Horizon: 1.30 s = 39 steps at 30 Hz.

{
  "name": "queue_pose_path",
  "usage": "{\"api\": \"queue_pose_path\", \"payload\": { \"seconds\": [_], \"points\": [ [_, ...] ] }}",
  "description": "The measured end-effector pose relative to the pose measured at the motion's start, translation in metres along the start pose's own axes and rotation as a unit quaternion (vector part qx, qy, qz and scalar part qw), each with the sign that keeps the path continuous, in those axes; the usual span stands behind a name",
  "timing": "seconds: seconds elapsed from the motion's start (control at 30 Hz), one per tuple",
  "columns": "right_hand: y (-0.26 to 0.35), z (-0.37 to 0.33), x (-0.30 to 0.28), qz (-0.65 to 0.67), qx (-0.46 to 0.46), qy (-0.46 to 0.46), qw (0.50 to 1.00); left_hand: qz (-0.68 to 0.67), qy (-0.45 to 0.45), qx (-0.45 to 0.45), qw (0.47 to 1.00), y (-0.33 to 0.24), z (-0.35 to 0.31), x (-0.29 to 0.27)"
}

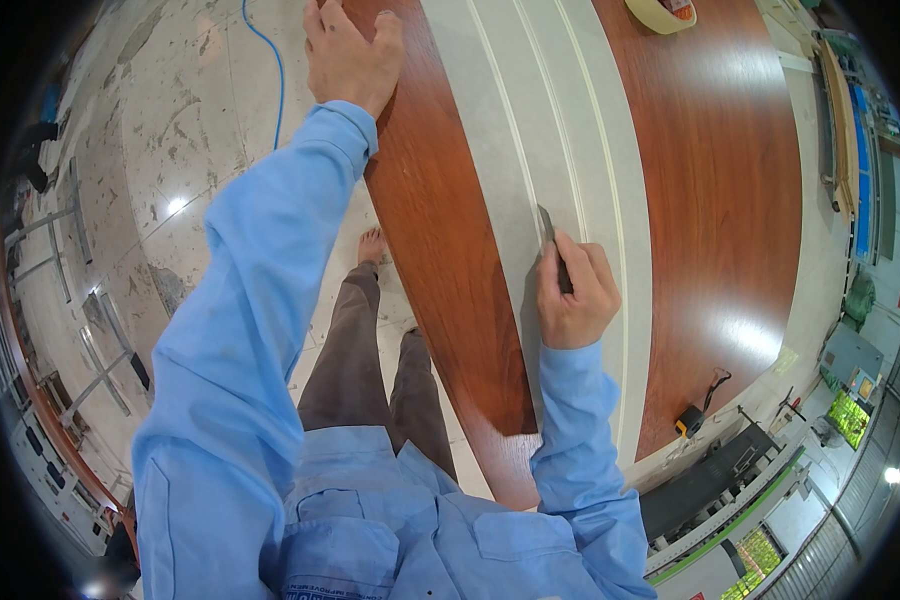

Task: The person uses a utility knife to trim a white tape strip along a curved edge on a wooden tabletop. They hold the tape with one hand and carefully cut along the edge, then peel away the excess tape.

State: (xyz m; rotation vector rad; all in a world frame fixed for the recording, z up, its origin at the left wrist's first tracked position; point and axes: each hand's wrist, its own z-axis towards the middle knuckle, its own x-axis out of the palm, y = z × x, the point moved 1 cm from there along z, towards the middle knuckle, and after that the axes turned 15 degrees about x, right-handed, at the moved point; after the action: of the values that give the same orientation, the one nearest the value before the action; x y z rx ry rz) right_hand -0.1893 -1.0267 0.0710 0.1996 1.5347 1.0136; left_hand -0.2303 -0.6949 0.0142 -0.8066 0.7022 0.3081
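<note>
The worktop (pixel 720 200) carries a glossy red-brown wood grain, with two bright glare patches on its right side. A long grey panel (pixel 580 140) with narrow pale lines along its length lies on it, wood showing to either side. Around me is a pale, stained floor (pixel 190 100) with a thin blue hose (pixel 278 80) at upper left, boards (pixel 860 180) standing at the far right, and a green-edged machine (pixel 740 500) at lower right.

The worktop's left edge slants down toward my body, just beside my legs (pixel 345 370). To the right of the panel the wood is broad and mostly bare: a pale yellow roll of tape (pixel 660 22) sits at the top, and a black-and-yellow tape measure (pixel 688 422) lies near the lower end.

My right grip (pixel 578 295) is closed around a knife (pixel 547 225), fingers wrapped on its dark handle over the lower part of the panel. The blade points away from me, its tip at the leftmost pale line; whether it cuts in, I cannot tell. My left grip (pixel 355 55) is well apart from it, fingers spread at the worktop's left edge near the top, holding nothing that I can see.
</note>
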Motion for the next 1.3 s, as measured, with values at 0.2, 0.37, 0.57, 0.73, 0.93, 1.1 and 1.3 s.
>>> {"api": "queue_pose_path", "payload": {
  "seconds": [0.2,0.37,0.57,0.73,0.93,1.1,1.3],
  "points": [
    [-0.005,-0.007,-0.005,0.003,-0.020,-0.002,1.000,-0.027,-0.009,0.004,1.000,0.003,0.002,0.003],
    [-0.007,-0.014,-0.011,0.007,-0.018,0.002,1.000,-0.004,-0.025,0.023,0.999,0.005,0.002,0.005],
    [-0.013,-0.024,-0.018,0.014,-0.003,0.003,1.000,-0.003,-0.007,0.014,1.000,0.006,0.002,0.003],
    [-0.018,-0.031,-0.025,0.003,-0.008,0.021,1.000,0.007,-0.010,0.007,1.000,0.003,0.003,0.003],
    [-0.019,-0.038,-0.033,0.004,-0.005,0.029,1.000,-0.010,-0.012,0.002,1.000,0.001,0.004,0.000],
    [-0.020,-0.045,-0.039,0.003,0.009,0.031,0.999,-0.006,-0.024,0.024,0.999,0.003,0.006,-0.001],
    [-0.025,-0.056,-0.047,0.003,0.017,0.034,0.999,-0.031,-0.014,-0.002,0.999,0.003,0.006,-0.001]
  ]
}}
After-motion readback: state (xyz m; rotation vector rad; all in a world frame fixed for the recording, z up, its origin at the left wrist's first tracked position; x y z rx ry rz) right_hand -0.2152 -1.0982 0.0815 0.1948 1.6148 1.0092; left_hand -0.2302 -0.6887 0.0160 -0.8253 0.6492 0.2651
